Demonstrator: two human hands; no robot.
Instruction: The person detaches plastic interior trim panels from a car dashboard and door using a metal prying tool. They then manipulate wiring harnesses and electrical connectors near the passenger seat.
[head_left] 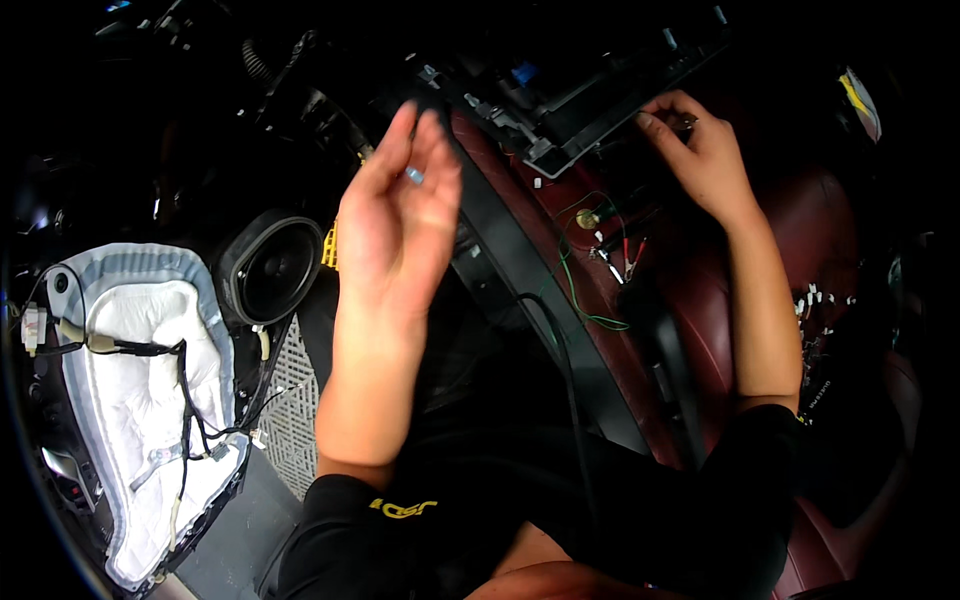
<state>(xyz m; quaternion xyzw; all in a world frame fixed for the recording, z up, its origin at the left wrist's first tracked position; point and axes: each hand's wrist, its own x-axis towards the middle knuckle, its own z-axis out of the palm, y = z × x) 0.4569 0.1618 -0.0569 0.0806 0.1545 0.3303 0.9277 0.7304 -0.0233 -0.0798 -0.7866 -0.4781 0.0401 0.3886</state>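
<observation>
My left hand [400, 215] is raised near the middle, blurred, its fingers pointing up and partly curled. A small light-blue piece [414, 176] sits between its thumb and fingers; its kind is too small to tell. My right hand [697, 150] is bent with its fingertips at the near edge of a black framed panel [590, 130], which has metal brackets along its side. Something dark shows between the right fingers, but I cannot make out what it is.
Below the panel, a dark red seat [690, 310] carries thin green wires [568, 265] and red and black clips [630, 260]. At left stands a stripped car door with white padding [150, 320], a black round speaker [270, 268] and hanging cables. White connectors [812, 298] lie at far right.
</observation>
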